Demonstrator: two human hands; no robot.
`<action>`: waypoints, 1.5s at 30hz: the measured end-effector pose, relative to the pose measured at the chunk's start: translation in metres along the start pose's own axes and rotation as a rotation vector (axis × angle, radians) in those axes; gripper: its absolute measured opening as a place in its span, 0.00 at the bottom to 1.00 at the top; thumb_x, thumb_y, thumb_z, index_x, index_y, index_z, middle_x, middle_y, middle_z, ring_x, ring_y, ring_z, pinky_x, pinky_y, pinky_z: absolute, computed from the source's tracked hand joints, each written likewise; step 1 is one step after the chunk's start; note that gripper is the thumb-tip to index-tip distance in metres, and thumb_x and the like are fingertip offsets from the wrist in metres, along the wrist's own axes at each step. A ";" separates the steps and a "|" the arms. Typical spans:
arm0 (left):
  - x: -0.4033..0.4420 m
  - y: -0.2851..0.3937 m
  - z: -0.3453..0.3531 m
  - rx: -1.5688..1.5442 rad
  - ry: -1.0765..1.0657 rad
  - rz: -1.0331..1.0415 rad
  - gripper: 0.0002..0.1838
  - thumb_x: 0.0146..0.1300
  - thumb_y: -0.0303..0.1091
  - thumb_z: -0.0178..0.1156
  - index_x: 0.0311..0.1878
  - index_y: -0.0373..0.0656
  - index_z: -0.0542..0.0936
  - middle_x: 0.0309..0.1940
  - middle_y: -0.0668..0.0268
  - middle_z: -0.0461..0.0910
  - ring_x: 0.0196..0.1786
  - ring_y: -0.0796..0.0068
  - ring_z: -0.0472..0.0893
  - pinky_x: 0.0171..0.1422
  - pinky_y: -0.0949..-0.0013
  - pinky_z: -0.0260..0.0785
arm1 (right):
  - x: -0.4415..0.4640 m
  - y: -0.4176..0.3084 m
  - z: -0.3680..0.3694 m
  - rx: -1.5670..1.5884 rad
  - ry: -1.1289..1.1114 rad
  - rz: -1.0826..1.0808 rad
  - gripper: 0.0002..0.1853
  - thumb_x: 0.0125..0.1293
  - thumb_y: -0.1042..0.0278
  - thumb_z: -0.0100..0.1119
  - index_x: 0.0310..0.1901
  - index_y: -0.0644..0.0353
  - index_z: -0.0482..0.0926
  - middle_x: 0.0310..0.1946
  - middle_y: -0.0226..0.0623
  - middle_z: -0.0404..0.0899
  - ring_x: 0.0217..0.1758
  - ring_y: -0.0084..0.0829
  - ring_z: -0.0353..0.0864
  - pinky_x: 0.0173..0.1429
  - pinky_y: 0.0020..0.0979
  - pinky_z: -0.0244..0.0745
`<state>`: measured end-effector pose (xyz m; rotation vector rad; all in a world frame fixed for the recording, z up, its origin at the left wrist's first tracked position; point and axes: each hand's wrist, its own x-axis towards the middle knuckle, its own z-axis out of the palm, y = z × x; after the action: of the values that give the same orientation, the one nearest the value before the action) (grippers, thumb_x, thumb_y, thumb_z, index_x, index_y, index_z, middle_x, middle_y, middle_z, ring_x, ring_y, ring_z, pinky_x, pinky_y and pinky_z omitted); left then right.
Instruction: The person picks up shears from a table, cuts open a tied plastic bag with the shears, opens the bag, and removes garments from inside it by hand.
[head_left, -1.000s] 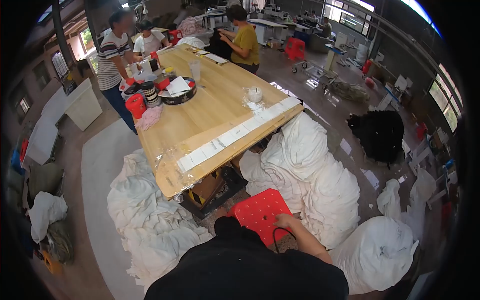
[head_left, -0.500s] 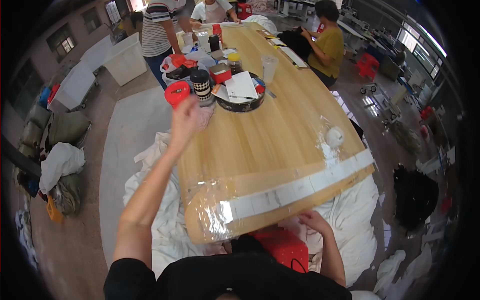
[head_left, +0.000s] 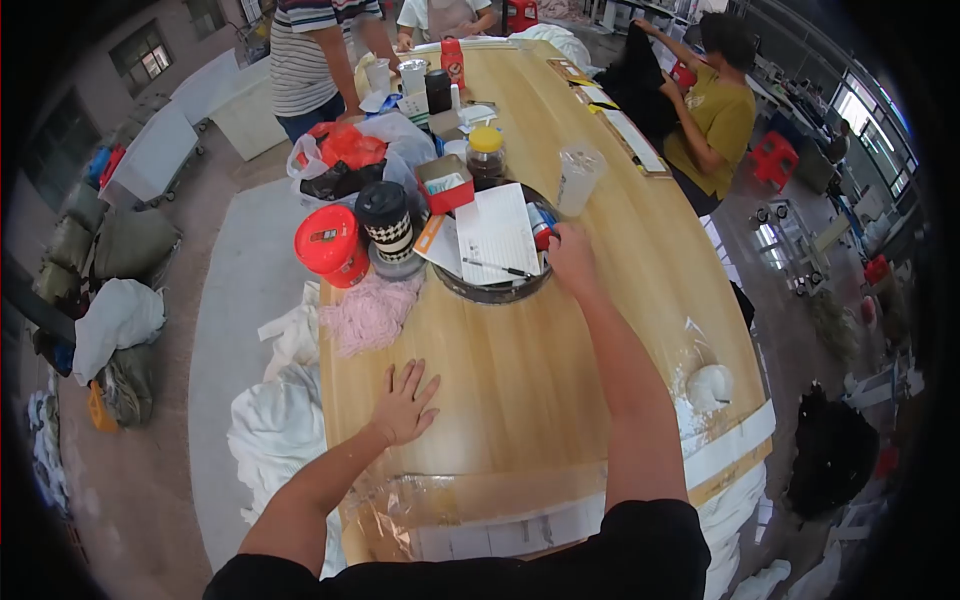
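My left hand (head_left: 404,405) lies flat on the wooden table (head_left: 490,380) with its fingers spread, holding nothing. In front of it is a bundle of pink yarn (head_left: 372,312). My right hand (head_left: 574,260) is at the right rim of a round black tray (head_left: 492,295), next to a small blue and red item (head_left: 543,228). The back of that hand hides its fingertips, so its grip does not show. On the tray rest a sheet of lined paper (head_left: 497,228), a black pen (head_left: 500,268) and a red box (head_left: 446,188).
A red tub (head_left: 332,247), a houndstooth cup (head_left: 386,222), a yellow-lidded jar (head_left: 486,155) and a clear plastic cup (head_left: 578,180) surround the tray. A white roll (head_left: 709,386) sits at the right edge. Other people are at the table's far end and right side.
My left hand has come back from beside the red tub and now lies on the table. My right hand has moved from under the near edge to the black tray. The view has shifted forward.
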<state>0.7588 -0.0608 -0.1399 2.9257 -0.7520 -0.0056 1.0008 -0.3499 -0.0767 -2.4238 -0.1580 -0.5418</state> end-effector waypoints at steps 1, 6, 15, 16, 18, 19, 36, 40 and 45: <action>0.001 0.001 0.000 0.004 0.000 -0.003 0.31 0.56 0.49 0.47 0.61 0.47 0.58 0.63 0.49 0.48 0.66 0.52 0.49 0.64 0.41 0.38 | 0.008 0.004 0.009 -0.144 -0.023 0.026 0.11 0.55 0.70 0.49 0.39 0.63 0.73 0.39 0.45 0.72 0.45 0.45 0.70 0.48 0.39 0.67; 0.003 -0.001 -0.005 -0.054 0.035 -0.006 0.31 0.53 0.48 0.50 0.60 0.47 0.60 0.62 0.49 0.52 0.64 0.52 0.52 0.64 0.43 0.39 | 0.028 0.022 0.041 -0.376 -0.095 0.126 0.10 0.54 0.71 0.49 0.39 0.60 0.71 0.44 0.42 0.69 0.51 0.43 0.67 0.49 0.40 0.67; 0.000 -0.003 -0.001 -0.087 0.076 -0.016 0.29 0.55 0.50 0.49 0.59 0.47 0.63 0.62 0.51 0.53 0.65 0.55 0.51 0.64 0.44 0.39 | 0.019 -0.008 0.004 -0.440 0.074 0.146 0.06 0.53 0.73 0.48 0.33 0.61 0.69 0.27 0.44 0.76 0.32 0.42 0.77 0.38 0.41 0.70; -0.001 -0.002 0.001 -0.091 0.086 -0.001 0.29 0.55 0.50 0.49 0.59 0.47 0.63 0.62 0.51 0.53 0.65 0.55 0.51 0.64 0.44 0.39 | 0.012 -0.005 0.000 -0.451 0.088 0.149 0.06 0.53 0.73 0.48 0.33 0.61 0.69 0.27 0.44 0.76 0.32 0.42 0.77 0.38 0.41 0.70; -0.002 -0.003 0.003 -0.086 0.101 -0.015 0.30 0.54 0.50 0.49 0.59 0.47 0.63 0.62 0.51 0.53 0.66 0.55 0.51 0.65 0.44 0.39 | -0.012 0.008 -0.014 0.208 0.152 0.312 0.06 0.55 0.72 0.50 0.35 0.62 0.69 0.27 0.43 0.76 0.32 0.38 0.77 0.38 0.39 0.71; -0.002 -0.004 0.005 -0.084 0.125 0.018 0.30 0.54 0.50 0.49 0.59 0.47 0.63 0.62 0.51 0.53 0.66 0.55 0.51 0.65 0.44 0.39 | -0.030 -0.024 -0.049 0.740 0.046 0.619 0.06 0.59 0.71 0.49 0.38 0.62 0.69 0.29 0.40 0.76 0.31 0.34 0.77 0.36 0.37 0.73; -0.214 0.143 -0.162 -0.013 -0.238 0.398 0.23 0.51 0.39 0.54 0.50 0.40 0.69 0.42 0.51 0.72 0.45 0.52 0.73 0.47 0.55 0.66 | -0.665 -0.117 -0.370 1.634 0.150 0.712 0.10 0.55 0.71 0.51 0.40 0.57 0.68 0.24 0.33 0.67 0.29 0.29 0.68 0.39 0.38 0.69; -0.272 0.193 -0.173 0.070 -0.574 0.534 0.25 0.52 0.41 0.54 0.53 0.42 0.68 0.42 0.51 0.73 0.45 0.52 0.73 0.47 0.56 0.66 | -0.739 -0.148 -0.379 1.509 0.499 1.077 0.12 0.58 0.63 0.52 0.42 0.57 0.71 0.22 0.32 0.67 0.28 0.28 0.68 0.46 0.45 0.67; -0.293 0.262 -0.151 -0.115 -0.380 0.655 0.23 0.53 0.37 0.55 0.52 0.39 0.68 0.45 0.49 0.72 0.47 0.50 0.72 0.50 0.60 0.66 | -0.780 -0.177 -0.395 1.356 0.433 0.890 0.06 0.60 0.71 0.50 0.36 0.63 0.70 0.27 0.38 0.75 0.26 0.28 0.77 0.32 0.29 0.76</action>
<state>0.3810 -0.1300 0.0334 2.4562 -1.6614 -0.5299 0.1151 -0.4374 -0.0233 -0.8545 0.5483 -0.3191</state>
